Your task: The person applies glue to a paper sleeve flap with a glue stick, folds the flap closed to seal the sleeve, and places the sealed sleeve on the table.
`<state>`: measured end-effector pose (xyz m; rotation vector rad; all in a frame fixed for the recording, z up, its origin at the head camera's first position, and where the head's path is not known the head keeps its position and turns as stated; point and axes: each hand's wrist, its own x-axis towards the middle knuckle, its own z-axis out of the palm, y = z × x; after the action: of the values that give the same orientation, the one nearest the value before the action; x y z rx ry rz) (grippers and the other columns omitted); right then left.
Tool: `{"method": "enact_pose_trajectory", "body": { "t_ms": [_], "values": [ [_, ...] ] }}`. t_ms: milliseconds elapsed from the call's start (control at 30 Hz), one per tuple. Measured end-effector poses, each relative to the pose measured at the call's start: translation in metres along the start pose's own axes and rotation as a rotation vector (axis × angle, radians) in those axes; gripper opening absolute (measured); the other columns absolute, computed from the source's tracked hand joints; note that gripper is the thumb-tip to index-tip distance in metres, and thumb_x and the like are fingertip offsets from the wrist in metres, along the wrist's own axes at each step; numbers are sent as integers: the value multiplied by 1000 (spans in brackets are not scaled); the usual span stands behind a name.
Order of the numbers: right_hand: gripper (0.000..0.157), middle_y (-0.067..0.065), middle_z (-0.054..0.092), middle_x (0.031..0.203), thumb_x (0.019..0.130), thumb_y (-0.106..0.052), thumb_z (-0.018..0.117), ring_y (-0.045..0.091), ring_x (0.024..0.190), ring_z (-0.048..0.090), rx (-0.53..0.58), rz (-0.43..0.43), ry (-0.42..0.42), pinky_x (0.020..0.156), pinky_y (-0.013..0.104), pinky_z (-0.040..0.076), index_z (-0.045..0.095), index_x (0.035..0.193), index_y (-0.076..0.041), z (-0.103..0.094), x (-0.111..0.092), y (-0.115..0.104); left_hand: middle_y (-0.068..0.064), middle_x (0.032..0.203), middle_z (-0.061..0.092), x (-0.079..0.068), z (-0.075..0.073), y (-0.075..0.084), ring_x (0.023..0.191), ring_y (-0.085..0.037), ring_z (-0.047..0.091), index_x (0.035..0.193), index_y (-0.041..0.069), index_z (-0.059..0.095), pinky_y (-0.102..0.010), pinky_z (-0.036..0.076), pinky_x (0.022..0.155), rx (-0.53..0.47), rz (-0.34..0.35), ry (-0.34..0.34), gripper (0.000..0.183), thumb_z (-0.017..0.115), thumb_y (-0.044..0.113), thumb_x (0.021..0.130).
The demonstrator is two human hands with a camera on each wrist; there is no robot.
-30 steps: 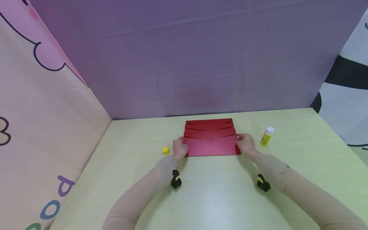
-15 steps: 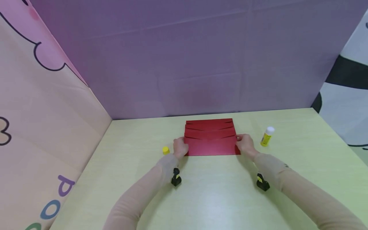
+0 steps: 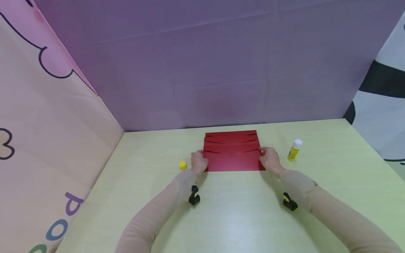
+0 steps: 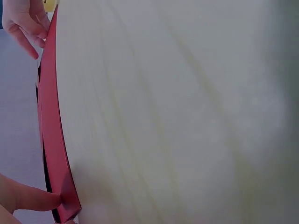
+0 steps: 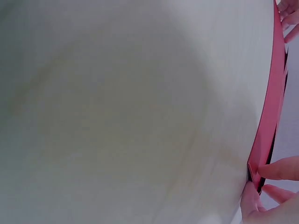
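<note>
A red layered paper piece [image 3: 234, 161], with several stepped flaps and slits near their sides, lies on the table in the head view. My left hand [image 3: 199, 162] holds its left edge near the front corner. At the opposite edge, my right hand [image 3: 270, 161] grips the front right corner. The left wrist view shows a fingertip on the red paper's [image 4: 52, 121] front face and another digit below the corner. In the right wrist view, the red paper [image 5: 268, 112] is pinched between digits of the right hand [image 5: 275, 205]. Parts of both hands are hidden behind the paper.
A yellow cap [image 3: 182, 165] lies just left of my left hand. Right of my right hand stands a yellow glue stick [image 3: 294, 150] with a white end. The pale wooden table [image 3: 234, 211] meets a purple backdrop [image 3: 221, 70] behind the paper.
The paper's front layer has sunk slightly flatter, and its face looks darker. Both hands keep nearly the same hold; the cap and glue stick have not moved.
</note>
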<state>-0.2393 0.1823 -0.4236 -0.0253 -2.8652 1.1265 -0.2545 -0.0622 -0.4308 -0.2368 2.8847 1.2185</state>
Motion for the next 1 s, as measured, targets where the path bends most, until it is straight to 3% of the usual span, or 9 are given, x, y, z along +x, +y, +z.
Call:
{"method": "enact_pose_trajectory", "body": {
  "t_ms": [233, 433, 700, 1000],
  "values": [
    [36, 33, 55, 101, 74, 8, 47, 39, 90, 55, 40, -89, 36, 76, 45, 46, 54, 108, 16, -6, -6, 3, -21, 107, 48, -3, -1, -2, 99, -33, 46, 116, -3, 52, -40, 42, 86, -62, 26, 58, 34, 55, 7, 84],
    [33, 30, 51, 107, 79, 4, 47, 37, 89, 52, 53, -133, -6, 73, 43, 47, 54, 111, 12, -16, -17, 7, -20, 105, 48, -9, -6, -2, 97, -30, 45, 115, -6, 51, -39, 43, 83, -138, 141, 61, 33, 54, 2, 83],
    [27, 31, 53, 103, 80, 8, 52, 40, 88, 54, 69, -280, 1, 75, 45, 48, 54, 106, 15, -32, -35, 20, -22, 107, 47, -22, -20, -4, 95, -31, 47, 113, -4, 52, -37, 44, 79, -173, 303, -36, 28, 51, 0, 86],
    [23, 29, 58, 97, 79, 6, 58, 38, 83, 58, 13, -275, -7, 68, 40, 51, 57, 101, 13, -58, -51, 36, -16, 109, 52, -39, -39, -11, 93, -24, 50, 117, -1, 51, -32, 47, 75, -203, 331, -125, 29, 49, 3, 88]
  ]
}}
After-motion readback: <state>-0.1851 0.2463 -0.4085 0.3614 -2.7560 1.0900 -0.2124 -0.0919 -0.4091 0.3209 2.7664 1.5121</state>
